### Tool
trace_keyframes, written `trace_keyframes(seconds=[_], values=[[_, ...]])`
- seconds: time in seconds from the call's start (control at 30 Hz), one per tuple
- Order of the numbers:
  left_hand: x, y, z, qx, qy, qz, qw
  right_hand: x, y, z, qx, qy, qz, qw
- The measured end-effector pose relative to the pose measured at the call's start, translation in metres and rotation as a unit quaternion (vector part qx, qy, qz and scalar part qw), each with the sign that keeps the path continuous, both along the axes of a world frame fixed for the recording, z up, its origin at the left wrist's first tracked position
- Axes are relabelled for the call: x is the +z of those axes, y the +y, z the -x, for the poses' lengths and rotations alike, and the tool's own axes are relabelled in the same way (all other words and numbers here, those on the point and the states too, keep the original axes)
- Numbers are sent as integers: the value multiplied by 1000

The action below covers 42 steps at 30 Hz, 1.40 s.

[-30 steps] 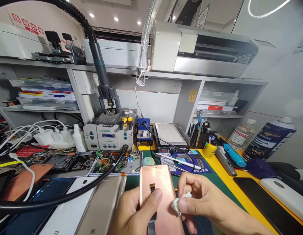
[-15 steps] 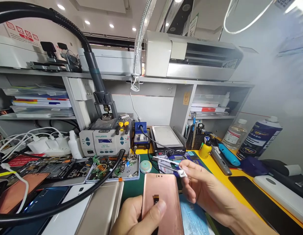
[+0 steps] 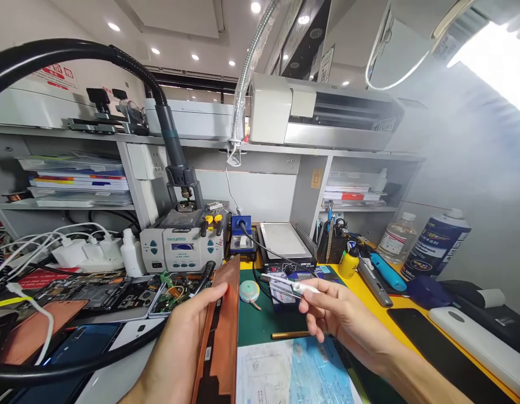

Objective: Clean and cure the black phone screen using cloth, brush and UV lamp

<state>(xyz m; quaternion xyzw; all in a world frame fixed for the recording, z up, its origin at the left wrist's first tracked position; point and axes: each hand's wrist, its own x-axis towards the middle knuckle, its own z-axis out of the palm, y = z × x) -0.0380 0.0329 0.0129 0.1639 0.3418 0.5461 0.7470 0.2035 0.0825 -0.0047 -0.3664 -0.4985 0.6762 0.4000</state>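
Note:
My left hand (image 3: 182, 322) is closed on a rose-gold phone back cover (image 3: 226, 331), thumb along its upper edge. The cover stands on its side, with its inner face and dark patches showing. My right hand (image 3: 335, 308) pinches a thin white-handled brush (image 3: 279, 279) with a dark tip, along with slim metal tweezers (image 3: 282, 290) and a crumpled white wad (image 3: 305, 288). Below lies a worn white-and-blue sheet (image 3: 302, 370) on the green mat (image 3: 253, 325). A thin gold-coloured strip (image 3: 288, 335) rests at the sheet's far edge.
Several phones and circuit boards (image 3: 100, 294) crowd the left side, crossed by a black hose (image 3: 95, 365). A grey hot-air station (image 3: 184, 249) and a flat heating plate (image 3: 287, 244) stand behind. Bottles, a spray can (image 3: 436, 244) and a black phone (image 3: 445, 353) are at right.
My left hand has turned the cover from back-facing onto its side and moved it left. The sheet and gold-coloured strip now show. My right hand has shifted slightly, still holding its tools.

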Motion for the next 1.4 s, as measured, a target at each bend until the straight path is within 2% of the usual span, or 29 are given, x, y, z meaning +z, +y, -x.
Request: trace_keyframes(seconds=[0.1,0.23,0.4,0.53,0.63,0.73,0.83,0.93,1.0,1.1,1.2,1.3,1.4], values=[[4,1,7,10,28,1,1000,-3,-1,1,14,-114,-71,991],[-1,9,16,-27,-40,-67,997,-9,2,3,2,-249,-156,956],[-22,19,24,-71,-95,-151,981,-13,7,14,10,-283,-188,940],[-33,19,26,-127,-127,-206,962,-11,11,26,-51,-301,-216,927],[-34,18,26,-151,-150,-236,948,-1,10,32,-83,-314,-221,919],[-31,17,26,-145,-174,-259,939,14,0,43,-42,-308,-190,931],[-27,17,26,-130,-191,-268,935,26,-18,60,52,-279,-120,951],[-26,18,25,-121,-198,-262,937,28,-37,80,184,-210,6,960],[-27,19,24,-95,-209,-260,938,22,-46,93,230,-187,45,954],[-28,19,22,-55,-222,-249,941,6,-51,111,244,-128,45,960],[-24,17,20,-59,-215,-217,950,-3,-49,121,234,-62,88,966],[-15,16,21,-73,-202,-178,960,0,-46,121,227,-44,114,966],[-5,15,26,-85,-187,-139,969,9,-45,111,216,-50,106,969]])
